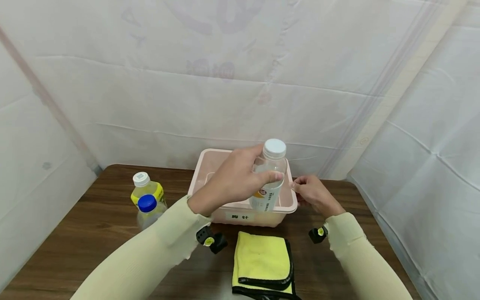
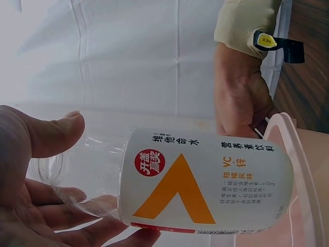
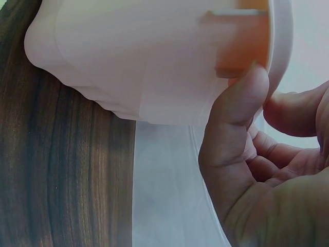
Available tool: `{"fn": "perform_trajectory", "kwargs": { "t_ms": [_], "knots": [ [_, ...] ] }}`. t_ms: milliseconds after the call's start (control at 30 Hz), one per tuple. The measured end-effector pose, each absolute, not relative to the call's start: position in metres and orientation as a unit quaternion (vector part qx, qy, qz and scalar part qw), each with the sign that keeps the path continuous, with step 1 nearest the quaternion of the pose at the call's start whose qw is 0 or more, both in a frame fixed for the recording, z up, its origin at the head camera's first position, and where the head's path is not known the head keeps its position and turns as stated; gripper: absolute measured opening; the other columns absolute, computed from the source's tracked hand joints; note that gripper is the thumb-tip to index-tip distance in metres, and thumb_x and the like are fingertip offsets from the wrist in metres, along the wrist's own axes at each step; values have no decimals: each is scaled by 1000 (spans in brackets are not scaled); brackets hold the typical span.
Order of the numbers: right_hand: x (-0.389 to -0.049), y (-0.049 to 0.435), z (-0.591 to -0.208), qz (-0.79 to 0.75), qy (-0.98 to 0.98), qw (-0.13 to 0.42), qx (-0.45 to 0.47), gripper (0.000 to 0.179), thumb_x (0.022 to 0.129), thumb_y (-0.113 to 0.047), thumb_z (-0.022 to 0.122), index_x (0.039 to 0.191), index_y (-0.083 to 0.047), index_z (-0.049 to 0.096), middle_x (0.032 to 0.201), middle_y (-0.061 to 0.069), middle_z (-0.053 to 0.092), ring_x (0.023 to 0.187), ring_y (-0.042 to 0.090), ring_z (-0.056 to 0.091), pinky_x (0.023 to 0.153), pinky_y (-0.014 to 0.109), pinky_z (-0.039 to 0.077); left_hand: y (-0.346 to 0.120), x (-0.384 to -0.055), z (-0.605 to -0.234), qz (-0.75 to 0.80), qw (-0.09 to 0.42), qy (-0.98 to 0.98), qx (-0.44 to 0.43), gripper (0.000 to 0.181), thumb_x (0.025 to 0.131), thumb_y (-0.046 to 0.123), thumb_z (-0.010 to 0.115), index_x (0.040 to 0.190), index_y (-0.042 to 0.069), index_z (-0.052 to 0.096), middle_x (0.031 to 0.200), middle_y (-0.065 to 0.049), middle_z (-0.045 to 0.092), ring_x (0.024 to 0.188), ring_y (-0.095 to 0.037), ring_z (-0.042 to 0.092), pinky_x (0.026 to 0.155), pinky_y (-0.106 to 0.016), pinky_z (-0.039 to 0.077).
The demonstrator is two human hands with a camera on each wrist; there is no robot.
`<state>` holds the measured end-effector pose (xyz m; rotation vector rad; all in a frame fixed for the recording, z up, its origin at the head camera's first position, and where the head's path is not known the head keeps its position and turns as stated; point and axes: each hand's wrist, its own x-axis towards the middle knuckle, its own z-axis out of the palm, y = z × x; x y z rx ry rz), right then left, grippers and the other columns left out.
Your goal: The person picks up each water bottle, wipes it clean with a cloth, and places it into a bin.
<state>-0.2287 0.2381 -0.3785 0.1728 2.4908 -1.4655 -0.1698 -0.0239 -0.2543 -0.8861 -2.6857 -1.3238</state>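
My left hand (image 1: 240, 175) grips a clear plastic bottle (image 1: 268, 183) with a white cap and a white label round its upper body, thumb on one side and fingers on the other. In the left wrist view the bottle (image 2: 205, 185) shows an orange chevron and a red round mark. It is upright in the head view, over the right part of a pale pink plastic bin (image 1: 221, 214), its lower end overlapping the bin's front rim. At the bin's right rim my right hand (image 1: 315, 193) pinches the edge; the right wrist view shows thumb and forefinger on the rim (image 3: 280, 51).
Left of the bin stand a bottle with a white cap and yellow label (image 1: 144, 187) and one with a blue cap (image 1: 147, 204). A folded yellow cloth with black edging (image 1: 262, 258) lies in front on the dark wooden table (image 1: 101, 233). White sheeting (image 1: 187, 104) rises behind.
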Motion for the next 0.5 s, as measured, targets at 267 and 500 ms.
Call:
{"fn": "perform_trajectory", "kwargs": {
  "t_ms": [267,500],
  "knots": [
    [-227,234,-378,-506,851,123,66,28,108,-17,53,113,9,64,87,10,65,69,19,62,63,33,58,-21,-174,-254,-418,14,-861,-291,43,94,35,77,131,15,64,118,-3,74,108,-22,71,86,-41,61],
    [-227,232,-377,-506,852,124,56,27,108,-16,53,111,8,64,82,8,65,65,17,60,60,32,55,-18,-180,-254,-407,15,-866,-288,46,96,37,75,134,14,63,123,-7,72,110,-23,70,89,-43,61]
  ]
}}
